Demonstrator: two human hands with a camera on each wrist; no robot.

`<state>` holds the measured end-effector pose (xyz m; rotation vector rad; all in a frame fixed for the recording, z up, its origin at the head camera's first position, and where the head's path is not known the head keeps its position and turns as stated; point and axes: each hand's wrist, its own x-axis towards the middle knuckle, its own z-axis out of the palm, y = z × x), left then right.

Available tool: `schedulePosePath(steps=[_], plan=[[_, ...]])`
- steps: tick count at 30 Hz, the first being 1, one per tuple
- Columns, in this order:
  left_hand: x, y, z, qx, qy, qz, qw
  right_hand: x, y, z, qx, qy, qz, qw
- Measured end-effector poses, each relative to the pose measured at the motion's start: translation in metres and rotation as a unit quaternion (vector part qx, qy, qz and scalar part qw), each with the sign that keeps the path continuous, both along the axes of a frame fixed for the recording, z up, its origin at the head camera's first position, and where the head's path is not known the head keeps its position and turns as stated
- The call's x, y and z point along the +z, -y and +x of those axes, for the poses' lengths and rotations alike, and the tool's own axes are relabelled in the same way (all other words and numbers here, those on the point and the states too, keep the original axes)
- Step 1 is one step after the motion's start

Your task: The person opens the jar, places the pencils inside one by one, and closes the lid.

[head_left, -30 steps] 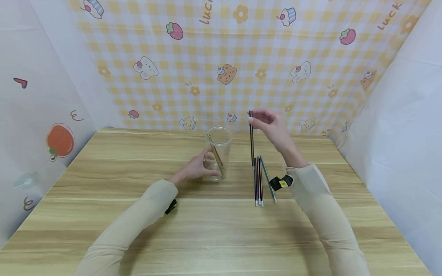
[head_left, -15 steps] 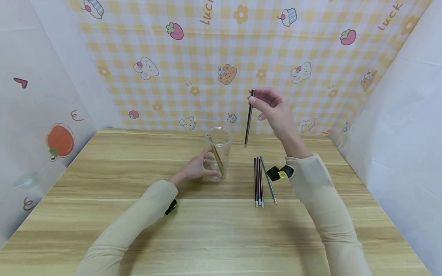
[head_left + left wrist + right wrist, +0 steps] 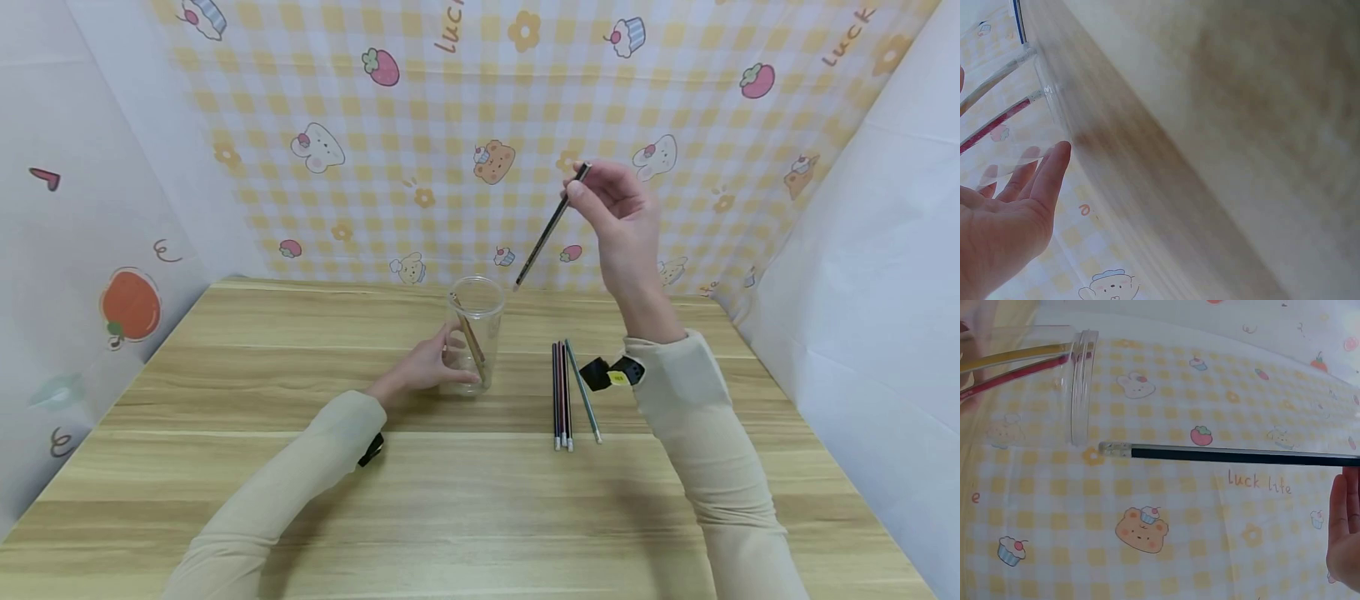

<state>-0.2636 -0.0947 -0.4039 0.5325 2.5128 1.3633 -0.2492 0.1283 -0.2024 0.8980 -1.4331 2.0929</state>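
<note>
A clear plastic cup [image 3: 491, 340] stands upright on the table, and my left hand [image 3: 422, 362] grips it low on its left side, thumb in front. Inside the cup lean a yellow pencil [image 3: 1016, 359] and a red pencil [image 3: 1013, 376]. My right hand [image 3: 626, 212] is raised to the right of the cup and pinches a black pencil [image 3: 550, 229] near its upper end between thumb and fingers. That pencil slants down to the left, its eraser end lowest, just above and right of the cup's rim and apart from it.
Several dark pencils [image 3: 562, 396] lie side by side on the wooden table [image 3: 465, 517], right of the cup. A teal pencil [image 3: 583, 392] lies slanted beside them. Behind the table's far edge hangs a yellow checked cloth [image 3: 420, 167]; white sheets [image 3: 862, 275] flank both sides.
My right hand has lifted the black pencil up from beside the loose pencils. It has tilted from upright to slanting, its lower end swinging left toward the cup. My left hand has stayed put.
</note>
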Motion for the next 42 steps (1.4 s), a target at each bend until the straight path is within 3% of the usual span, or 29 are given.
schedulePosePath(steps=[7, 12, 18, 22, 25, 28, 33, 36, 42], plan=[[0.001, 0.000, 0.001, 0.000, -0.001, 0.004, 1.0000, -0.003, 0.003, 0.001, -0.014, -0.014, -0.024, 1.000], [0.000, 0.000, 0.000, 0.001, 0.002, 0.006, 1.0000, -0.013, 0.009, 0.002, -0.012, 0.012, -0.014, 1.000], [0.002, 0.000, 0.002, -0.002, -0.004, 0.009, 0.9999, -0.034, 0.016, -0.003, -0.029, 0.012, 0.047, 0.998], [0.017, -0.001, 0.012, -0.011, 0.004, 0.017, 0.9998, -0.052, 0.021, -0.008, -0.042, -0.009, 0.094, 0.995], [0.017, -0.001, 0.012, -0.011, 0.008, 0.017, 0.9998, -0.063, 0.024, -0.008, -0.045, 0.012, 0.128, 0.991], [0.003, 0.000, 0.003, -0.006, -0.003, 0.011, 0.9999, -0.071, 0.026, -0.007, -0.054, 0.036, 0.168, 0.984], [0.003, 0.000, 0.002, 0.000, -0.009, 0.003, 1.0000, -0.074, 0.032, 0.005, -0.063, 0.048, 0.217, 0.973], [0.008, -0.001, 0.006, -0.004, -0.008, 0.007, 0.9999, -0.076, 0.034, 0.010, -0.071, 0.038, 0.232, 0.969], [0.034, -0.003, 0.022, -0.016, 0.012, 0.028, 0.9994, -0.084, 0.036, 0.012, -0.074, 0.032, 0.244, 0.966]])
